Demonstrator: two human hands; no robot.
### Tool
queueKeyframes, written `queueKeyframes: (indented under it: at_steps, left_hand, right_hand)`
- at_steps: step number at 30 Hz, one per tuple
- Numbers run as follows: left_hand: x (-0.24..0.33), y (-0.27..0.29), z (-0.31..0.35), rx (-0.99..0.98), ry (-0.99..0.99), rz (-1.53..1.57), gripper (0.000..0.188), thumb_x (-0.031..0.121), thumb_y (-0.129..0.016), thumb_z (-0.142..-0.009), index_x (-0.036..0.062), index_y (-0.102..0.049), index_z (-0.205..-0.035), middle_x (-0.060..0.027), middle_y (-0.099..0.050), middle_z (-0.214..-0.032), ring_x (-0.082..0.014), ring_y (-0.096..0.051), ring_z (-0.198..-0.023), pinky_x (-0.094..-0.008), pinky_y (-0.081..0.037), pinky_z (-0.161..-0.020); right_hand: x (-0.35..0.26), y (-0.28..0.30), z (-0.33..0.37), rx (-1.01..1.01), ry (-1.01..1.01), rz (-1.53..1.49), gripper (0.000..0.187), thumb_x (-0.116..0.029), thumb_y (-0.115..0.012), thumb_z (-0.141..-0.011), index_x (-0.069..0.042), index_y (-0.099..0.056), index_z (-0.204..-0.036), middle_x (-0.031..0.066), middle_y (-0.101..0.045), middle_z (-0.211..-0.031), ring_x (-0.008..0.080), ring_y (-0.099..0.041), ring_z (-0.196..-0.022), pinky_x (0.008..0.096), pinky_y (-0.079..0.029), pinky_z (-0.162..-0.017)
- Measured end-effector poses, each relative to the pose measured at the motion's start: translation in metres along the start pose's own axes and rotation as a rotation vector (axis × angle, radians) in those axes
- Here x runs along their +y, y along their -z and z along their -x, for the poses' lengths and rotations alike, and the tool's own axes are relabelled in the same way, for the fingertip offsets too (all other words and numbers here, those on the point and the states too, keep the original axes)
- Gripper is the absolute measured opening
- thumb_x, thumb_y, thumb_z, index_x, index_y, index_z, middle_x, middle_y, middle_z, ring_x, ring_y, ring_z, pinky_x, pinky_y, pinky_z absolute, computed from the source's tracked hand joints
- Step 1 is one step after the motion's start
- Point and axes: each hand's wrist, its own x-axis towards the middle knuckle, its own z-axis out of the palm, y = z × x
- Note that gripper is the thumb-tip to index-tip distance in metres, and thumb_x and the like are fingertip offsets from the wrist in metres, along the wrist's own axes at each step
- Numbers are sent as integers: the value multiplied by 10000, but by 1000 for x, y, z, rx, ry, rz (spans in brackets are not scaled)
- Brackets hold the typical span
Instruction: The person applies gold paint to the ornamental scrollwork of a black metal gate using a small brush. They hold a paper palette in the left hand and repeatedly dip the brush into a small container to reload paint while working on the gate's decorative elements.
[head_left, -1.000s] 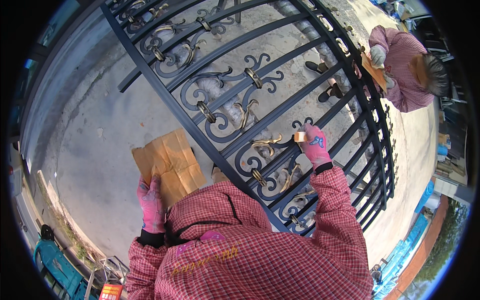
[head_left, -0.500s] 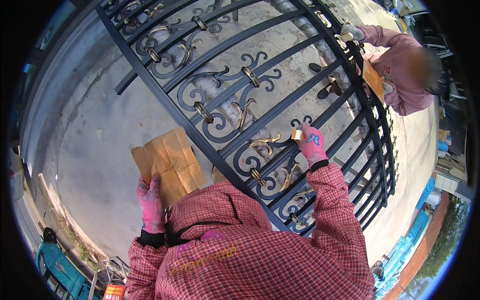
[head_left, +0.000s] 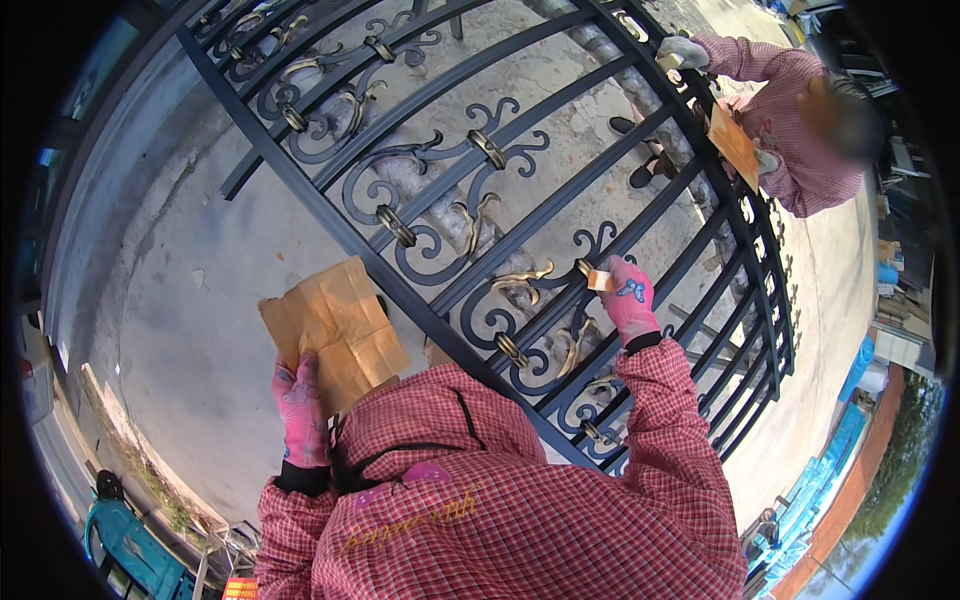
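Note:
My left hand [head_left: 301, 410], in a pink glove, grips the lower edge of a creased piece of brown cardboard [head_left: 340, 330] with a shiny golden smear. My pink-gloved right hand [head_left: 630, 298] is closed on a small sponge block [head_left: 600, 280], pale with an orange-brown side. The block is at a gold collar [head_left: 584, 267] on a bar of the black wrought-iron panel [head_left: 460, 335]; whether they touch I cannot tell. Around it are black scrolls with gold-coloured leaves [head_left: 525, 275] and another gold collar [head_left: 511, 349].
Across the panel, a person in a checked smock [head_left: 800, 140] holds an orange-brown sheet [head_left: 735, 147] and has a gloved hand [head_left: 683, 52] at the panel's rim. Concrete floor [head_left: 190, 300] lies left. A teal vehicle [head_left: 135, 545] stands lower left; blue wrapped bundles [head_left: 815, 500] lie right.
My right hand and sponge block have shifted slightly down and right, uncovering the gold collar beside the block. My left hand still holds the cardboard. The panel sits slightly further left in view.

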Motion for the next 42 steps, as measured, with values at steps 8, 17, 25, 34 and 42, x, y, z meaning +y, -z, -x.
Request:
queueKeyframes:
  at_steps: [8,17,25,34,42]
  left_hand:
    - [0,-5,2,-46,-19,-88,322,143,-500,-946,-1,-486,-1234,-53,-589,-1104,-115,-558,-940,-242,-458,-813]
    - [9,-13,6,-34,-12,-86,336,152,-514,-937,5,-482,-1237,-55,-589,-1094,-122,-567,-916,-251,-465,-801]
    - [12,-19,4,-90,-52,-170,336,176,-527,-928,17,-501,-1222,-44,-590,-1082,-111,-562,-909,-244,-467,-782]
    - [11,-20,-1,-85,-58,-206,314,162,-515,-937,4,-504,-1209,-49,-595,-1065,-110,-553,-890,-245,-456,-774]
    - [8,-24,1,-94,-72,-178,314,155,-518,-938,11,-499,-1216,-39,-592,-1064,-105,-551,-892,-241,-456,-776]
  right_hand:
    - [10,-21,23,280,-158,-342,282,-30,-739,-689,-53,-561,-907,99,-635,-729,186,-628,-609,285,-481,-541]
    - [2,-23,46,381,-413,-565,321,-106,-791,-682,-47,-568,-905,101,-639,-761,205,-619,-678,302,-481,-620]
    - [19,-50,59,431,-427,-568,311,-62,-752,-696,-34,-546,-926,75,-620,-751,172,-592,-666,301,-476,-622]
    - [14,-50,49,429,-503,-575,317,-53,-744,-690,-28,-532,-924,80,-618,-759,159,-589,-677,301,-473,-622]
    - [27,-62,46,368,-519,-568,299,-52,-740,-690,-18,-520,-890,95,-610,-752,174,-579,-663,313,-466,-615]
